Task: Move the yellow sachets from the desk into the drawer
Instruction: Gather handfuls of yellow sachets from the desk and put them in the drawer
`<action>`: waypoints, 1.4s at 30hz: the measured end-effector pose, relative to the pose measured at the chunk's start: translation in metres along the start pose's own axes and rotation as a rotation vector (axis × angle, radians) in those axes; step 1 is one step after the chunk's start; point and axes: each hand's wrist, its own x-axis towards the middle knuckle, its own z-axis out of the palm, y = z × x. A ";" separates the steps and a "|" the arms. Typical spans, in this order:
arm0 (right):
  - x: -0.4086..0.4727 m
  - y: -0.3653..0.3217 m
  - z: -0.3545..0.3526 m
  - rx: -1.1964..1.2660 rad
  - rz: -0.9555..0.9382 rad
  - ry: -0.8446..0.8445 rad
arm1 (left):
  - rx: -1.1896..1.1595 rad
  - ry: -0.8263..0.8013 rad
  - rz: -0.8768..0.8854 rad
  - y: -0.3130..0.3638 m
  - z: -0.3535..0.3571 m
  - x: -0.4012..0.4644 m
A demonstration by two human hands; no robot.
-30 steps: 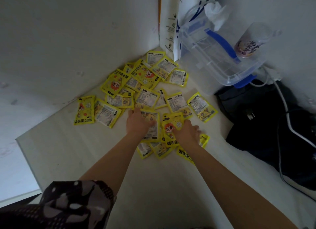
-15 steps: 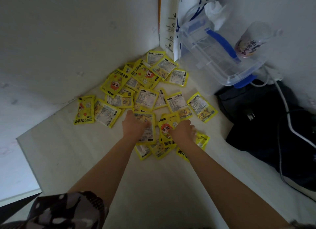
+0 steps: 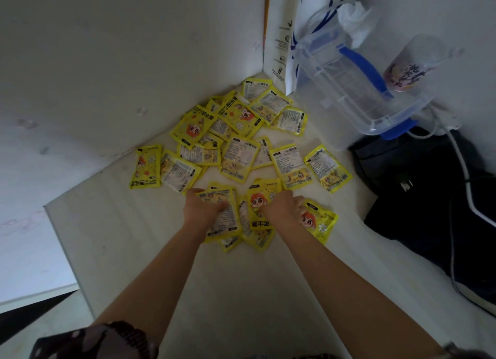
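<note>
Both your hands, left (image 3: 204, 208) and right (image 3: 280, 208), clutch the nearest flat yellow foil sachets (image 3: 239, 154); the rest lie beyond, toward the pale surface's (image 3: 241, 283) far corner.

The yellow sachets (image 3: 239, 154) at frame centre look like glossy printed foil or plastic film. The desk (image 3: 241, 291) has a matt, pale wood-grain surface. Upper right, the storage box (image 3: 349, 90) is clear glossy plastic; the dark bag (image 3: 429, 197) looks matt cloth.

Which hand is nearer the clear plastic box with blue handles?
Right. The right hand grips sachets nearer the clear plastic box, which lies up and right; the left hand sits further left.
</note>
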 end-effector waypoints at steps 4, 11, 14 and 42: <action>-0.004 -0.005 0.002 0.034 0.006 0.019 | 0.022 0.000 0.008 -0.007 -0.003 -0.002; -0.003 -0.010 0.004 0.114 -0.022 0.050 | -0.027 0.038 -0.029 -0.021 -0.012 -0.006; -0.005 -0.009 0.004 0.164 -0.006 0.056 | -0.051 0.051 -0.043 -0.023 -0.015 -0.009; 0.003 0.002 -0.016 0.225 -0.249 -0.127 | -0.194 0.117 -0.190 -0.058 -0.027 -0.034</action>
